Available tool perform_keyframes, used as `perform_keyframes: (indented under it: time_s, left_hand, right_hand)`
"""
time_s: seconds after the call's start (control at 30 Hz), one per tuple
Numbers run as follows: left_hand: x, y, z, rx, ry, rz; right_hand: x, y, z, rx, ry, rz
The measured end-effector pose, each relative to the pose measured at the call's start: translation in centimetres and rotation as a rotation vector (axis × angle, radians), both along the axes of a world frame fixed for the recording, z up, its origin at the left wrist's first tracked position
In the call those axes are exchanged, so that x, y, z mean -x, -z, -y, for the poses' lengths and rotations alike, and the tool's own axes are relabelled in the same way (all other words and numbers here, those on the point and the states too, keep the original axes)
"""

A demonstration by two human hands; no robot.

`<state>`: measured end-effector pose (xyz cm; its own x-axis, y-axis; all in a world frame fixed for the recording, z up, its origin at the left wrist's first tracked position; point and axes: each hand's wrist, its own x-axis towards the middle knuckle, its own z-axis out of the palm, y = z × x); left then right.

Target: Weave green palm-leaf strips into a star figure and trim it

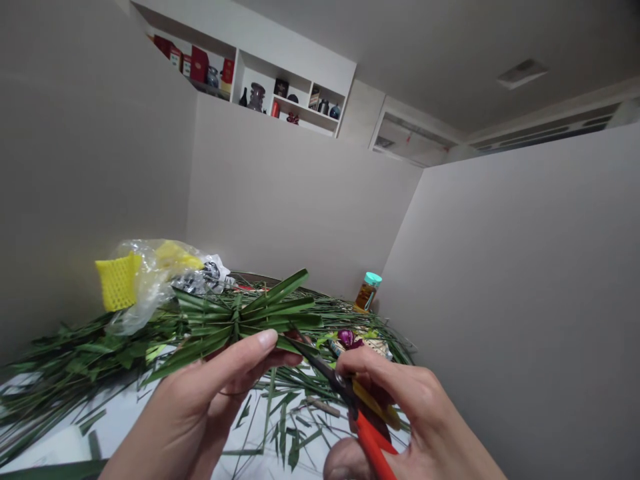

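Pinched between the thumb and fingers of my left hand (235, 373) is a woven green leaf piece (237, 317), its folded strips fanning out to both sides of a braided middle. My right hand (400, 393) is closed round scissors (370, 433) with red-orange and yellow handles. Their dark blades reach left and touch, or nearly touch, a strip at the piece's lower right; the tips are partly hidden among the leaves. Behind my right hand a purple flower (349, 339) shows beside a light woven item, mostly covered.
Long green leaves (85, 353) are heaped along the back and left. Cut scraps (290, 433) litter the white tabletop (125, 427). A clear plastic bag (150, 273) with yellow foam netting (119, 281) lies back left. A jar with a turquoise lid (367, 292) stands back right. Grey panels (300, 207) enclose the table.
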<state>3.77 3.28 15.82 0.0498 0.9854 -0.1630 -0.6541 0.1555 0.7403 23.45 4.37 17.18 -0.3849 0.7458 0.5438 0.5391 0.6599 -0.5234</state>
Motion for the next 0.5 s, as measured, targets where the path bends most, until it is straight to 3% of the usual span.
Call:
perform_keyframes:
  time_s: [0.5]
  left_hand:
    - [-0.09,0.17,0.24,-0.053,0.082,-0.035]
  right_hand:
    - [-0.29,-0.54,0.67,-0.077,-0.006,0.046]
